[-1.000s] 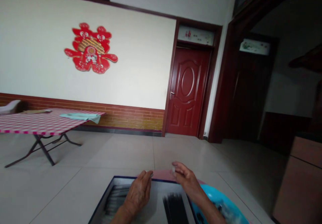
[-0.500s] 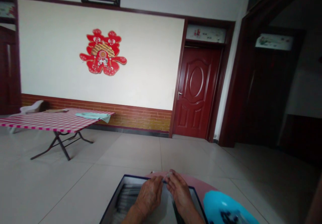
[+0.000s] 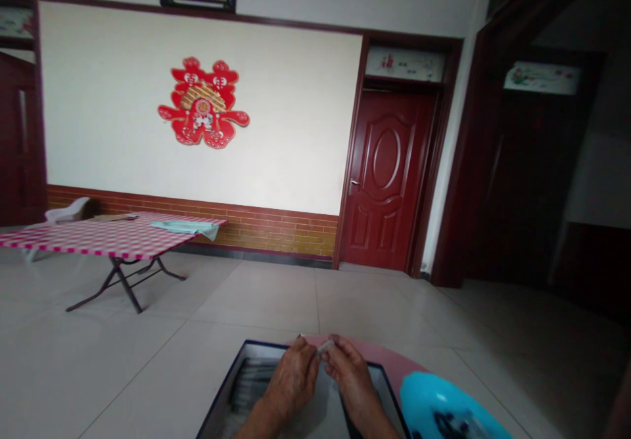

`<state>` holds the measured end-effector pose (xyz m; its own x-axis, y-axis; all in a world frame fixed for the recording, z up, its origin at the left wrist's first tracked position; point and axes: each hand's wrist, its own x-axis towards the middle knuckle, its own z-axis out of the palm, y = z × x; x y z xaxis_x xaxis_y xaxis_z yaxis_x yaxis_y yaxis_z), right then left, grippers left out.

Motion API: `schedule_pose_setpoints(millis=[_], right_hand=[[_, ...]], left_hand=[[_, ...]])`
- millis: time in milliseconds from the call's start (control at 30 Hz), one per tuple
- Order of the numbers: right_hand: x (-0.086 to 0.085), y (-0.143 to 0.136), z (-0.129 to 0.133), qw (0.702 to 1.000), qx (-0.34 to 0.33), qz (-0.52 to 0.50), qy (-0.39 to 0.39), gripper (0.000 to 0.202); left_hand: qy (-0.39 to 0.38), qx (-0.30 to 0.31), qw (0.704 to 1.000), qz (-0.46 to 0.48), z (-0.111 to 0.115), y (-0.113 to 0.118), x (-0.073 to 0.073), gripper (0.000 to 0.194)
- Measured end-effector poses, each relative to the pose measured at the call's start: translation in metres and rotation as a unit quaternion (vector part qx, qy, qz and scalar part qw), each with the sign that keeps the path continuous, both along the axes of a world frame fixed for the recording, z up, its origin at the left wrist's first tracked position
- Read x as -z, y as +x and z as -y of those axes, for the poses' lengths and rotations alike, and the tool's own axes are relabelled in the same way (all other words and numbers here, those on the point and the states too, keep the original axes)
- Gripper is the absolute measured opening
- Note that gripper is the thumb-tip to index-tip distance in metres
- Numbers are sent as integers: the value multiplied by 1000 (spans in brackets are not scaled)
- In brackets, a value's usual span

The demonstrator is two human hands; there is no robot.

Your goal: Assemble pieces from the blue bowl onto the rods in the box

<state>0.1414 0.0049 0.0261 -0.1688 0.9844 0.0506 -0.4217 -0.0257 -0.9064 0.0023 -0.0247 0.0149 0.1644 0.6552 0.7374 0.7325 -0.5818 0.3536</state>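
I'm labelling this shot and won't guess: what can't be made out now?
All in the head view:
Pale piece between left hand and right hand: too small, partly covered by them, to identify.
Dark thing in the box: partly hidden by the right hand.
Blue container: contents blurred, cut off by the bottom edge.

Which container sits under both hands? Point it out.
The rectangular box, dark-rimmed and directly beneath them; the blue basin is rounded, to its right.

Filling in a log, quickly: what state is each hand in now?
Left hand: closed, seemingly on one end of a small pale piece.
Right hand: closed, holding the other end of the small pale piece.
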Motion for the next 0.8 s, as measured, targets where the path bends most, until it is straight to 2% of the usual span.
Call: schedule_pose_setpoints(millis=[200,433,600,800], right_hand=[[2,0,0,999,19,47,13,51],[-1,0,1,998,6,54,14,49],[-2,1,2,997,7,72,13,46],[-2,1,3,998,23,57,3,49]], left_hand=[[-19,12,1000,15,2,0,-3,23],[-55,20,997,44,0,-1,-5,24],[-62,-1,998,13,-3,-4,0,28],[-97,-13,994,-38,0,-5,-6,33]])
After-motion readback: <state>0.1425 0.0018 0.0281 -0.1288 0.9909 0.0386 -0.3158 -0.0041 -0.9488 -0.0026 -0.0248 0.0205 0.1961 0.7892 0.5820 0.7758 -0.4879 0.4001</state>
